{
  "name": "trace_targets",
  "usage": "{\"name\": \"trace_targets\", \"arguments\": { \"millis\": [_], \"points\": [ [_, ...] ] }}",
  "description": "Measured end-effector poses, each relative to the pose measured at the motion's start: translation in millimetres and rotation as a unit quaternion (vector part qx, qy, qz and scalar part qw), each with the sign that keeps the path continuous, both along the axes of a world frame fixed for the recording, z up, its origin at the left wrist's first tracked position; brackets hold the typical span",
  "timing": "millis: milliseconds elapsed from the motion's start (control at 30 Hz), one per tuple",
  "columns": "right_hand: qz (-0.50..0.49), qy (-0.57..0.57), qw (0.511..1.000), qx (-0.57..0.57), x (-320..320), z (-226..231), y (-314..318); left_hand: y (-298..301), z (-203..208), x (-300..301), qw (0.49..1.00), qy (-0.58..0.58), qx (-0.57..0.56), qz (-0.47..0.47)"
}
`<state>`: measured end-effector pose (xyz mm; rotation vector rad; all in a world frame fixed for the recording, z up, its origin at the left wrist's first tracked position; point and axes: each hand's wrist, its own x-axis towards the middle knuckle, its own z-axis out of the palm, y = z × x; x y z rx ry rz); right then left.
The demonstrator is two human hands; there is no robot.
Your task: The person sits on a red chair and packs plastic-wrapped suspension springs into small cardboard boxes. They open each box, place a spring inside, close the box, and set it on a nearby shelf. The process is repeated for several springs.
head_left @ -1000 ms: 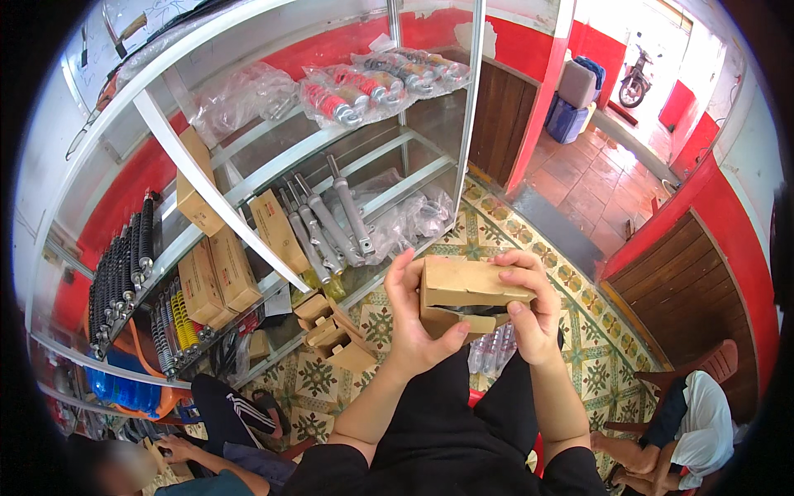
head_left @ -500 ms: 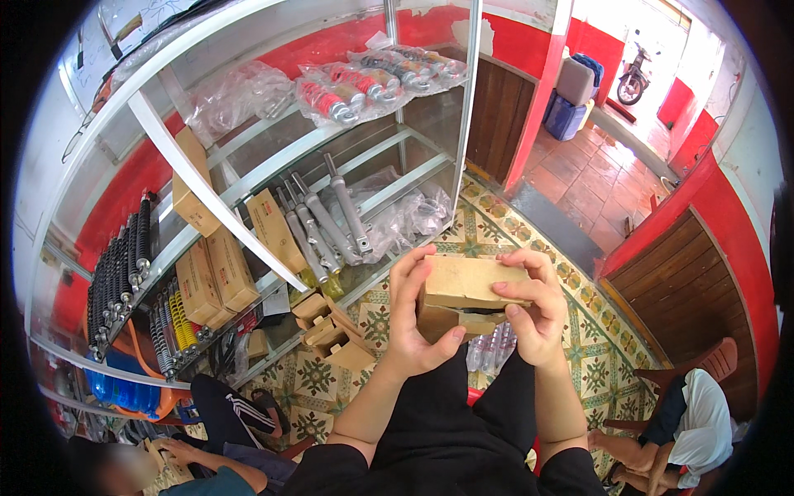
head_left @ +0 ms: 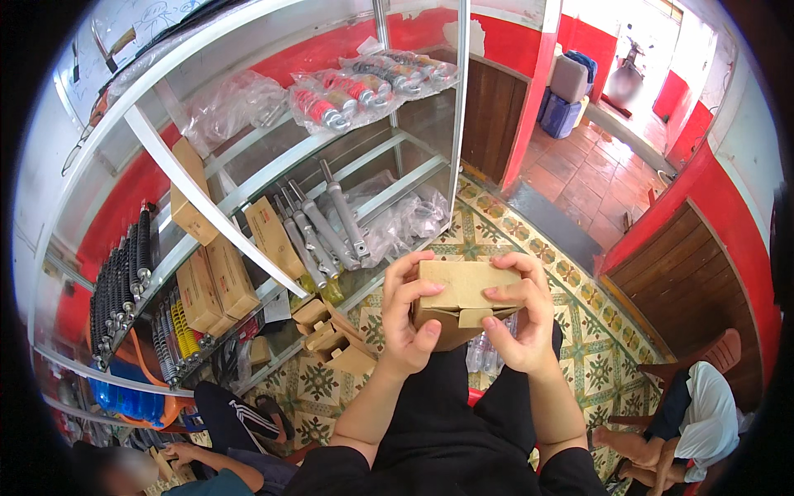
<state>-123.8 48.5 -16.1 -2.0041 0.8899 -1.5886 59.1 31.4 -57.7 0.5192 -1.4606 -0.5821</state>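
Cardboard box (head_left: 461, 299): lid (head_left: 468, 279) mostly down, front tab (head_left: 474, 318) apparently untucked, left hand (head_left: 408, 318) and right hand (head_left: 526, 321) gripping its sides.

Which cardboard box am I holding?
The tan box gripped between your left hand and right hand; the other boxes sit off left, untouched by you.

Two bare hands (head_left: 405, 326), one tan rectangular cardboard box (head_left: 467, 283).
From where I stand I count four long brown cardboard cartons (head_left: 231, 279), four slim grey metal tubes (head_left: 341, 208), one white-framed glass shelving cabinet (head_left: 460, 124), one reddish-brown plastic chair (head_left: 719, 353) and two other people (head_left: 707, 409).
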Motion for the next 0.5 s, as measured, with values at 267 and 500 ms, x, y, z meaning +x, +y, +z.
{"name": "trace_targets", "arguments": {
  "millis": [267, 500],
  "points": [
    [-0.032, -0.005, 0.999, -0.021, 1.6, -11.0, 0.5, -1.2, -0.6, -5.9, 0.999, -0.026, -0.025, 0.02],
    [-0.073, 0.028, 0.993, -0.089, 7.5, -14.2, -4.4, -0.5, -1.1, -4.8, 0.998, -0.011, -0.011, 0.058]
  ]
}}
